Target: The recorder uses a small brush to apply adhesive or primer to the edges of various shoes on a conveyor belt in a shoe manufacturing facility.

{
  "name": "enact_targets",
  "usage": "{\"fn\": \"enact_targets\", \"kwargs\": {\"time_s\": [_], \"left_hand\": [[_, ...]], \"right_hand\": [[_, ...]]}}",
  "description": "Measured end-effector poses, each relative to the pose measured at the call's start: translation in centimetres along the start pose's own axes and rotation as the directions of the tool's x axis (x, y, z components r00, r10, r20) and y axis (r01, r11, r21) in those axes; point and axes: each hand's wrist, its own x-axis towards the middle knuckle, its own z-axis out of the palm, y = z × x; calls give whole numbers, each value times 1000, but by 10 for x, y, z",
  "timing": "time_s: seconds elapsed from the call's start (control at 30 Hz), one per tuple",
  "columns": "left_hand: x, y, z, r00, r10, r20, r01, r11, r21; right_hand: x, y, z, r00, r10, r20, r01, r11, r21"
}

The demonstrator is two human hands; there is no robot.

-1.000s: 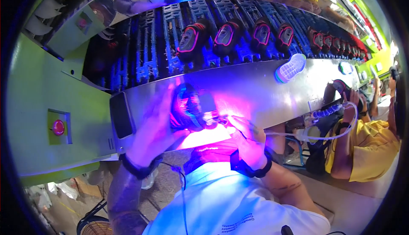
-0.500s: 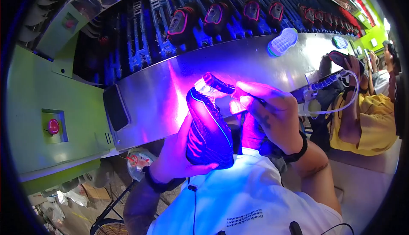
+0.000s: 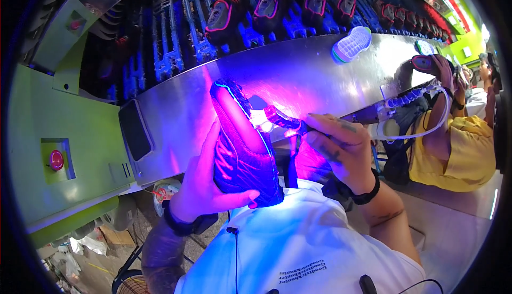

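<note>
A dark shoe upper (image 3: 242, 155) stands tilted under purple light, its underside edged by a thin glowing line. My left hand (image 3: 205, 179) grips it from the left, near its lower end, with the thumb across its front. In my right hand (image 3: 341, 144) is a brush (image 3: 281, 118), pinched between thumb and fingers. The pale, glowing bristles touch the right edge of the shoe upper, a little below its top end.
A metal table (image 3: 186, 102) lies beyond my hands, with a pale shoe sole (image 3: 352, 44) and a black pad (image 3: 136, 128) on it. Several dark shoes (image 3: 221, 19) sit on a rack behind. A red button (image 3: 56, 160) is left; a co-worker in yellow (image 3: 456, 150) is right.
The shoe upper has shifted left and up in the picture. The brush has passed from its top end to its right edge, and my right hand has dropped slightly.
</note>
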Motion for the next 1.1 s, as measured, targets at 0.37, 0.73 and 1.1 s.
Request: {"fn": "enact_targets", "kwargs": {"time_s": [0.37,0.73,1.1], "left_hand": [[1,10,12,939,-341,-50,266,810,-523],[-16,27,16,942,-337,-5,302,850,-431],[-5,19,-4,898,-377,-227,291,895,-338]], "right_hand": [[-51,13,25,990,-22,-143,2,990,-142],[-34,9,20,981,-110,-163,74,974,-212],[-57,10,20,998,55,-21,-57,994,-94]]}}
